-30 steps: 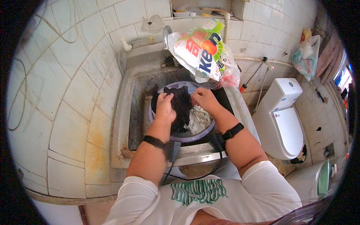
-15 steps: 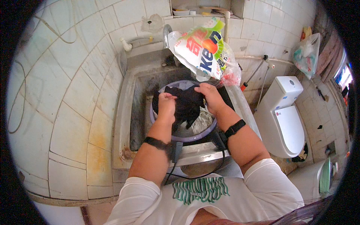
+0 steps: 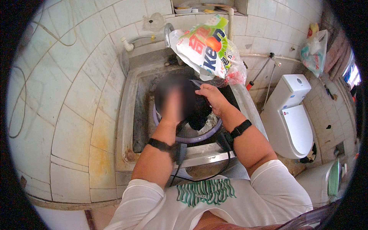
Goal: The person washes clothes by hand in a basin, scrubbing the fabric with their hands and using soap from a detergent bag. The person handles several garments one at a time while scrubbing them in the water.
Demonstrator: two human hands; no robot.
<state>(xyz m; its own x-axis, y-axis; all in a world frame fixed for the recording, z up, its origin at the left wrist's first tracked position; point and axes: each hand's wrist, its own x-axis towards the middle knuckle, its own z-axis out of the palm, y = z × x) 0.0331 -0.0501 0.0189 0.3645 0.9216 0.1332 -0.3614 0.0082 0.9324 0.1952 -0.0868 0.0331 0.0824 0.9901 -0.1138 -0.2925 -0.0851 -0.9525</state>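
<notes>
A black garment (image 3: 199, 111) hangs over the round purple-rimmed tub (image 3: 199, 138) of a top-loading washing machine (image 3: 130, 115). My right hand (image 3: 211, 99) grips the upper part of the cloth. My left hand (image 3: 171, 105) is blurred and also closed on the dark cloth, held up above the tub. Light-coloured laundry (image 3: 210, 119) shows in the tub under the garment. Both wrists carry black bands.
A large printed detergent bag (image 3: 203, 48) leans on the machine's back edge, with a red-tinted plastic bag (image 3: 234, 73) beside it. A white toilet (image 3: 293, 115) stands to the right. Tiled walls close in left and behind; a plastic bag (image 3: 314, 53) hangs at far right.
Both hands have lifted the black garment higher out of the tub and drawn it together; the left hand moves fast and blurs.
</notes>
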